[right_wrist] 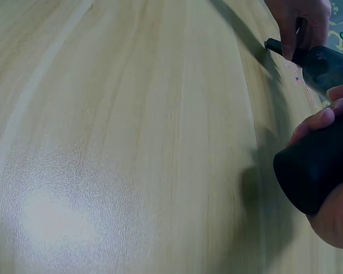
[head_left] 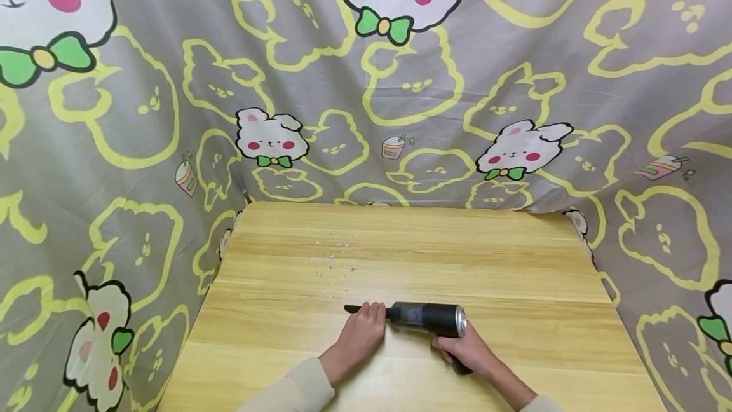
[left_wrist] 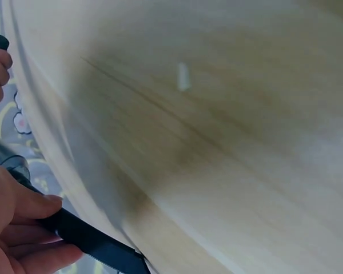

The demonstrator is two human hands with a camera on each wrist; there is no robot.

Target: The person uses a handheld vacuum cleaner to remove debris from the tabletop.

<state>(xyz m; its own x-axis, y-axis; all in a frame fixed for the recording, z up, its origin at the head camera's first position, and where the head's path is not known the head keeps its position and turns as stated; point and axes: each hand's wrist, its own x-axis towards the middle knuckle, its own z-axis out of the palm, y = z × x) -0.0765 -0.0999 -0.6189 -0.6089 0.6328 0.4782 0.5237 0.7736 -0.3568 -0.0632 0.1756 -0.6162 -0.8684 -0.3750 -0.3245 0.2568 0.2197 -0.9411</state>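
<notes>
A black handheld vacuum cleaner (head_left: 443,319) is held crosswise over the near part of the table, its slim crevice nozzle (head_left: 351,308) pointing to the left and its silver-rimmed rear end (head_left: 461,321) to the right. Between nozzle and motor body is a see-through dust cup (head_left: 408,314) (smoky, so what is inside cannot be made out). The left hand (head_left: 364,329) pinches the nozzle; in the left wrist view the thumb lies along one side of it and the fingers on the other, with the flat tip sticking out beyond them. The right hand (head_left: 466,348) is wrapped around the handle (right_wrist: 311,168), whose blunt lower end juts out below the grip. Light-coloured sleeves (head_left: 300,390) cover both forearms (the right one just enters at the bottom edge).

Beyond the nozzle, toward the far side, small multicoloured specks (head_left: 330,257) lie loosely scattered, left of the middle of the wood-grain table (head_left: 503,259). Around the table hangs a grey curtain (head_left: 417,97) printed with yellow animal outlines, white rabbits in green bow ties and pink drink cups.
</notes>
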